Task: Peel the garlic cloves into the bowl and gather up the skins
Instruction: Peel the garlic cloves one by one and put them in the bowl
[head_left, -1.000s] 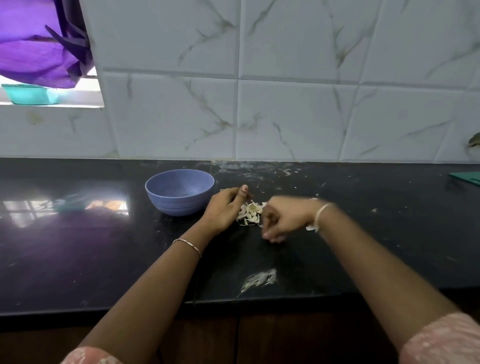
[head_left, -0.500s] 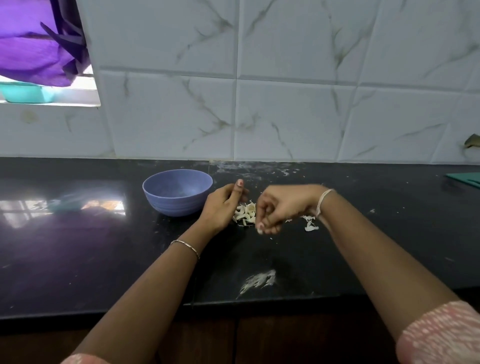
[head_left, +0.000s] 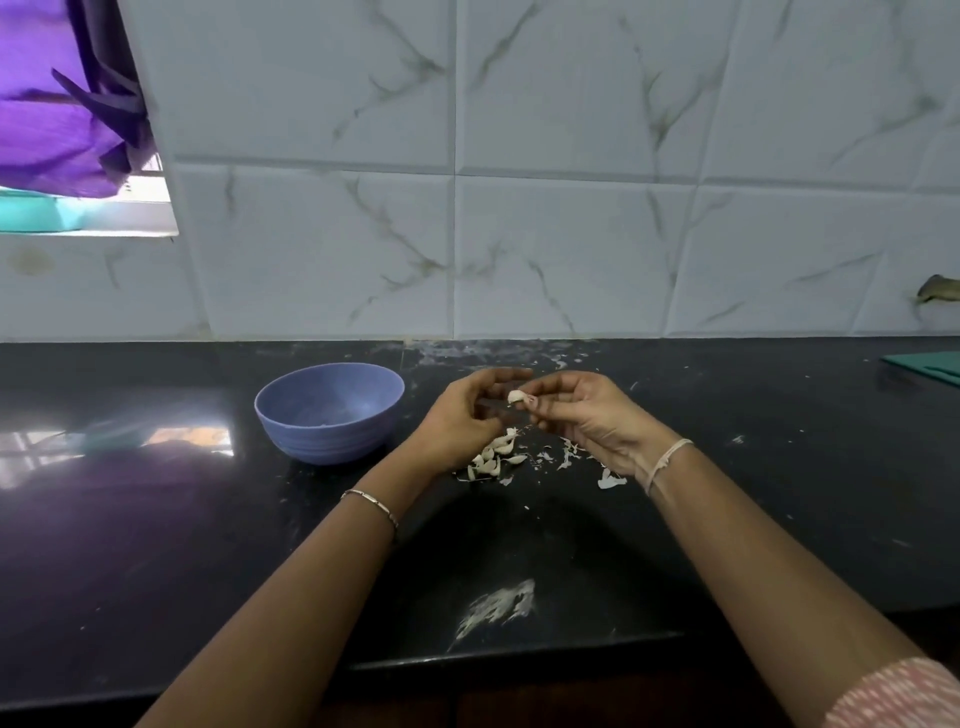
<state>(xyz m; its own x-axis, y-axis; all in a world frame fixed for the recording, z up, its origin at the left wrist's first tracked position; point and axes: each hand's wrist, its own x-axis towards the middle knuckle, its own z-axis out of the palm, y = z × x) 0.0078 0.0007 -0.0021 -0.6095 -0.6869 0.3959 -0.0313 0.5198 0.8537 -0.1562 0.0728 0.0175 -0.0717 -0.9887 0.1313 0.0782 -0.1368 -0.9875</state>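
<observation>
A blue bowl (head_left: 329, 410) stands on the black counter (head_left: 156, 545), left of my hands. My right hand (head_left: 587, 415) pinches a white garlic clove (head_left: 518, 398) at its fingertips, raised above the counter. My left hand (head_left: 462, 421) is beside it, fingers curled toward the clove; whether they touch it is unclear. Below both hands lies a small pile of garlic cloves (head_left: 491, 460), with loose skins (head_left: 571, 452) scattered to its right.
A white smear (head_left: 498, 605) marks the counter near the front edge. A green board corner (head_left: 930, 366) shows at the far right. The tiled wall (head_left: 519, 208) rises behind the counter, and a window with purple cloth (head_left: 57, 104) is at upper left.
My right hand has lifted from the counter with a clove and turned palm-up. My left hand has risen off the pile to meet it.
</observation>
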